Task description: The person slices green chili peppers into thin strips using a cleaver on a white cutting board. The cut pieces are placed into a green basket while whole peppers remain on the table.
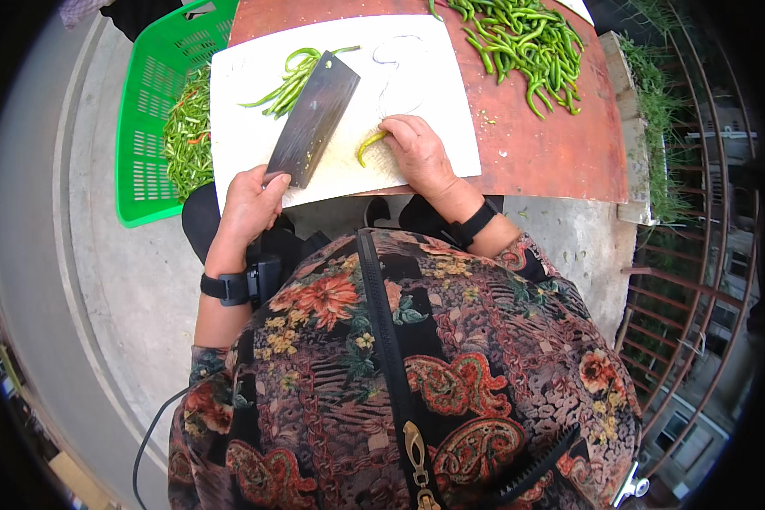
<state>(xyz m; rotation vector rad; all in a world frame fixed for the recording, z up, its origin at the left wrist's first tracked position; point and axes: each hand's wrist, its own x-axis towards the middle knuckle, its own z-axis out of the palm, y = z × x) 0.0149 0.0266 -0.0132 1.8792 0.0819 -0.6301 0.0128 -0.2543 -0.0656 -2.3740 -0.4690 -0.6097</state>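
Observation:
My left hand [250,203] grips the handle end of a dark cleaver [315,121]. The blade slants up and to the right above a white cutting board [427,83]. Just past the blade's left side lie several long green chili peppers [290,86], partly covered by it. Between the thumb and fingers of my right hand [419,152] is the end of one curved yellow-green chili pepper [368,148]. It is over the board, to the right of the cleaver and apart from it.
At the left stands a green plastic basket [131,127] holding cut green chilies [188,134] with a few red pieces. A pile of whole green chilies [529,48] lies on the reddish table [548,159] at the right. Beyond it are planters with grass [653,127] and a metal railing [682,299].

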